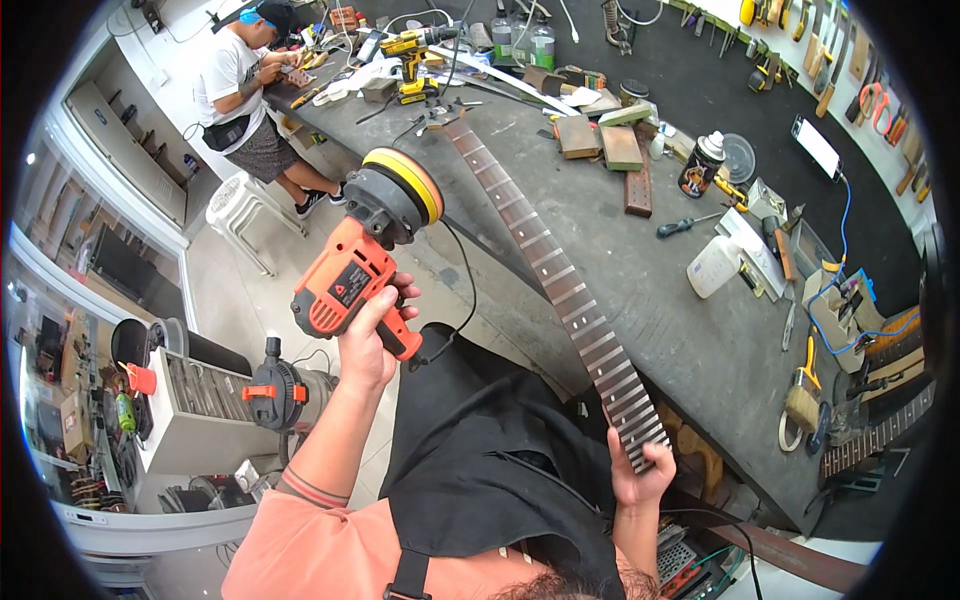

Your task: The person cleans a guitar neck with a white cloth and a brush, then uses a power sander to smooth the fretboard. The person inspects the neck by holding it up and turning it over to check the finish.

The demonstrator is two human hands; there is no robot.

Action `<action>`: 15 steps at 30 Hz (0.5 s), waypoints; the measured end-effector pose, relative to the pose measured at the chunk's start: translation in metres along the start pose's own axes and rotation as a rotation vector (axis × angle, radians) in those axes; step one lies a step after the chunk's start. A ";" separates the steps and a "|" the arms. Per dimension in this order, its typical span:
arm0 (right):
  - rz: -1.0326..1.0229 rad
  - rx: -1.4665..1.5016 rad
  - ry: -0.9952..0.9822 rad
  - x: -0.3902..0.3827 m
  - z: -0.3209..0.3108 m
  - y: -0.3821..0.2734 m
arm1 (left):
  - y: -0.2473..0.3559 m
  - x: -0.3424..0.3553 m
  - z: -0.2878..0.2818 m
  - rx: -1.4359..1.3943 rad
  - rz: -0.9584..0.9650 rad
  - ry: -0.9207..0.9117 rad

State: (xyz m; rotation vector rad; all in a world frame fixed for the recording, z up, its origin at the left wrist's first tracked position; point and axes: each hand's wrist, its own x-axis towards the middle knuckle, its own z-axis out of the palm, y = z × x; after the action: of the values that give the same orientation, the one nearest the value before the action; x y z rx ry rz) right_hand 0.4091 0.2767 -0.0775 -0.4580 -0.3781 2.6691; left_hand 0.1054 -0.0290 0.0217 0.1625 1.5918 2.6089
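Observation:
In my left hand [368, 338] is an orange and black handheld polisher [345, 280], its handle wrapped by my fingers. Its round yellow-edged pad [405, 185] is raised and faces away from me, apart from everything else. My right hand [642, 478] grips the near end of a dark guitar neck [560, 285] with metal frets and pale inlay dots. The neck slants up and to the left, its far end at the workbench [640, 290]. A black cord runs from the polisher's handle. Below my hands is my black apron [490, 440].
On the bench lie wood blocks [622, 148], a spray can [703, 165], a white container [713, 267], a screwdriver [685, 226], a brush [803, 395] and a yellow drill [412, 65]. Another person [240, 85] works at the far left, near a white stool [240, 215]. A shop vacuum [285, 395] stands left.

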 end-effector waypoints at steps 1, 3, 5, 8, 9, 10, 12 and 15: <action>-0.027 -0.007 0.020 -0.012 -0.004 -0.002 | 0.000 0.003 -0.002 -0.003 0.009 -0.013; -0.087 -0.008 0.071 -0.033 -0.019 -0.008 | -0.003 0.010 -0.003 -0.028 0.015 -0.036; -0.147 -0.026 0.103 -0.054 -0.025 -0.013 | -0.003 0.015 -0.007 -0.046 0.012 -0.052; -0.212 -0.094 0.103 -0.069 -0.012 -0.019 | -0.005 0.019 -0.005 -0.013 0.020 -0.064; -0.243 -0.097 0.139 -0.072 -0.010 -0.021 | -0.008 0.019 -0.005 -0.020 0.013 -0.078; -0.272 -0.101 0.175 -0.074 -0.007 -0.021 | -0.009 0.019 -0.005 -0.024 0.011 -0.083; -0.301 -0.219 0.141 -0.065 0.008 -0.020 | -0.010 0.019 -0.005 -0.036 -0.004 -0.091; -0.343 -0.506 0.056 -0.042 0.065 -0.019 | -0.012 0.016 -0.003 -0.014 -0.003 -0.135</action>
State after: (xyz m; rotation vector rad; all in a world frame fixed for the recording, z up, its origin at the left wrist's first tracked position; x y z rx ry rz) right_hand 0.4282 0.2624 -0.0014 -0.5529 -1.0248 2.2078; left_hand 0.0897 -0.0240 0.0104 0.3271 1.5271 2.5463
